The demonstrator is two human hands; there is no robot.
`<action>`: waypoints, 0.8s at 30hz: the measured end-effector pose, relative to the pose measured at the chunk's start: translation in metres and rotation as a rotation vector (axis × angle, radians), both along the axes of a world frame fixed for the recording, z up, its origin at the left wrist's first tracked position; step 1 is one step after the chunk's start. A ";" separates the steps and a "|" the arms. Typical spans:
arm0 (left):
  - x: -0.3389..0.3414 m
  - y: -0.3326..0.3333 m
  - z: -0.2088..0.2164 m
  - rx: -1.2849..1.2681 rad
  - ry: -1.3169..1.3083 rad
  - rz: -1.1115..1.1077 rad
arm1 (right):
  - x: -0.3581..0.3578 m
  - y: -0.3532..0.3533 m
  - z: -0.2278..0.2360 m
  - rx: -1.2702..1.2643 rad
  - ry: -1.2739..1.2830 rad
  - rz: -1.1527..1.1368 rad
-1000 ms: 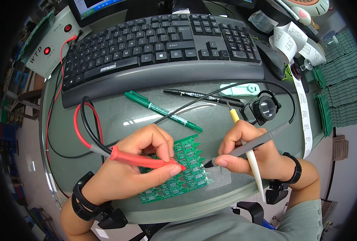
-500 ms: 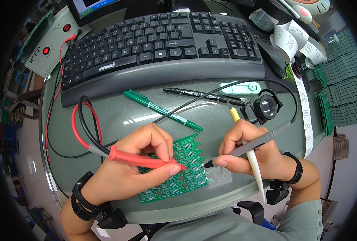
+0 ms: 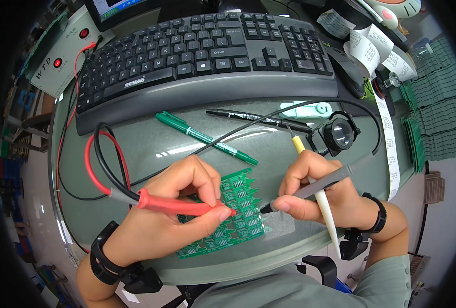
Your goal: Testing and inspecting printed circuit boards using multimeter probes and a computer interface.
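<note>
A green circuit board panel made of several small boards lies near the table's front edge. My left hand is closed round a red test probe, its tip over the middle of the panel. My right hand grips a grey and black test probe, its tip at the panel's right edge. The same hand also holds a white pen-like tool with a yellow collar and a thin metal tip pointing away from me. Whether either probe tip touches the board, I cannot tell.
Behind the hands lie a green marker, a black marker and an eye loupe. A black keyboard spans the back. A mouse and paper label rolls sit right; probe cables loop at left.
Both hands and probes keep nearly the same place over the panel. The view has shifted very slightly, and the red cable's loop has swung a little to the left.
</note>
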State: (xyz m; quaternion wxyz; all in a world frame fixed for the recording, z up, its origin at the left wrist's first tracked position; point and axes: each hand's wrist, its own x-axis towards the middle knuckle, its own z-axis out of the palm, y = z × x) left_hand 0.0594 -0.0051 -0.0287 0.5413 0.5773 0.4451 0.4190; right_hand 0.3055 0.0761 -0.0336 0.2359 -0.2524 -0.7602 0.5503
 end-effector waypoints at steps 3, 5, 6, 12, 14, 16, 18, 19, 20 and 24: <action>0.001 -0.001 0.000 -0.005 0.002 -0.003 | 0.000 -0.001 0.001 -0.090 0.011 -0.031; 0.004 -0.003 0.005 -0.150 -0.005 0.048 | -0.004 0.000 0.003 -0.156 0.003 -0.057; 0.005 -0.002 0.007 -0.152 -0.006 0.046 | -0.011 0.001 0.005 -0.133 0.026 -0.053; 0.004 0.002 -0.003 0.180 0.222 0.038 | -0.035 0.001 0.029 -0.142 0.133 0.138; 0.004 -0.001 0.006 0.021 0.139 0.028 | -0.023 0.003 0.048 -0.113 0.022 0.131; 0.002 -0.002 0.009 -0.149 0.054 0.019 | -0.009 0.010 0.059 -0.063 -0.150 0.123; 0.002 -0.001 0.012 -0.203 0.014 0.017 | 0.000 0.014 0.064 0.042 -0.017 -0.046; 0.002 -0.001 0.013 -0.286 -0.022 0.020 | 0.006 0.023 0.072 0.052 -0.023 -0.115; -0.001 -0.002 0.009 -0.267 -0.011 0.042 | 0.002 0.040 0.069 0.160 0.001 -0.145; 0.005 0.002 0.011 -0.248 0.005 -0.007 | 0.017 0.101 0.066 0.602 -0.220 -0.178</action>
